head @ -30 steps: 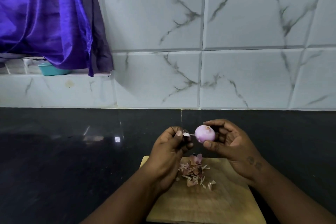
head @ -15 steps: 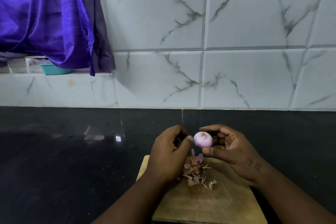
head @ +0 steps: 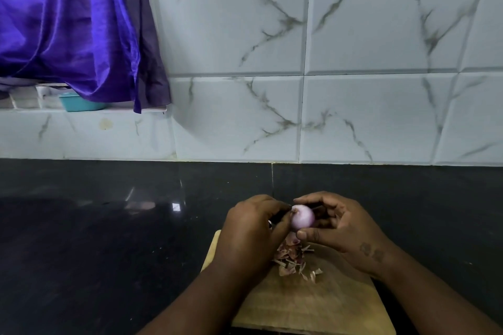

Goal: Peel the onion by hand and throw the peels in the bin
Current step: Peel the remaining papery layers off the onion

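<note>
Counter edge: the glossy black stone countertop [head: 109, 226] meets the wall in a straight seam across the whole view, at 12 o'clock from the hands.
Wall: white marble-veined glazed tiles [head: 367, 49] rise from that seam.
Board: the pale wooden cutting board [head: 326, 304] lies at 6 o'clock of the view. Its far-left corner shows beside the left wrist, its near edge sits close to the bottom of the frame, and its right edge runs under the right forearm.
Open room: broad stretches of dark counter show at 9 o'clock and at 3 o'clock of the board, and a band of it lies between the hands and the wall.
Onion: the small round pale-purple onion [head: 302, 220] is held in the air over the board's far edge, between the two hands.
Right hand: the right hand [head: 343, 234] cups the onion from 3 o'clock, with the index finger arched over its top and the thumb pressed beneath.
Left hand: the left hand [head: 250, 234] is curled, and its fingertips meet the onion at 9 o'clock. Whether they pinch a strip of skin cannot be told.
Peels: a heap of dry pinkish-brown onion peels [head: 290, 257] lies on the board at 6 o'clock of the onion, partly under the left hand.
Far left: a shiny purple hanging cloth [head: 68, 22] fills 10 o'clock, and a teal plastic tub [head: 79, 103] peeks out under its hem on a ledge.
</note>
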`<move>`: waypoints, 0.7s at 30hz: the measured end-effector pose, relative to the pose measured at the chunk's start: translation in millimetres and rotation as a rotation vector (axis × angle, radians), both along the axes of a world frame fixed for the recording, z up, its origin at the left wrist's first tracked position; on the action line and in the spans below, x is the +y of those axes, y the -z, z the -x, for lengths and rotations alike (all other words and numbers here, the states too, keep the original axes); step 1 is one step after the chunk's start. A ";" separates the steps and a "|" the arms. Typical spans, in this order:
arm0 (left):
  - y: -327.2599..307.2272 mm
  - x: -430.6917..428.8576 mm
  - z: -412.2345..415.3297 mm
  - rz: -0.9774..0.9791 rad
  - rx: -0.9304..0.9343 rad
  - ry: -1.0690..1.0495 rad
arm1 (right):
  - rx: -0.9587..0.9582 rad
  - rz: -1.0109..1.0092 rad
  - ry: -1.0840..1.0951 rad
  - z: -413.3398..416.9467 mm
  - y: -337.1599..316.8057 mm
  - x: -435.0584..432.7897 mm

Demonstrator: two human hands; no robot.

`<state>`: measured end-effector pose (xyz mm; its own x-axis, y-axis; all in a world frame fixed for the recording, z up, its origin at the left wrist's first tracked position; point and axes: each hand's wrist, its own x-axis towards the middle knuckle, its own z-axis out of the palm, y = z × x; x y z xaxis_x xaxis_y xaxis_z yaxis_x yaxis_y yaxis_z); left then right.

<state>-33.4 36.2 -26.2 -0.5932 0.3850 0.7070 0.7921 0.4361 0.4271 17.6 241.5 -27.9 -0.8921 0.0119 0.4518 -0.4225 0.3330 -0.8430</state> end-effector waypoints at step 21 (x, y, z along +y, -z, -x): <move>0.0 7.3 1.9 -0.383 -0.335 -0.095 | 0.075 0.108 -0.051 -2.3 -3.1 -8.3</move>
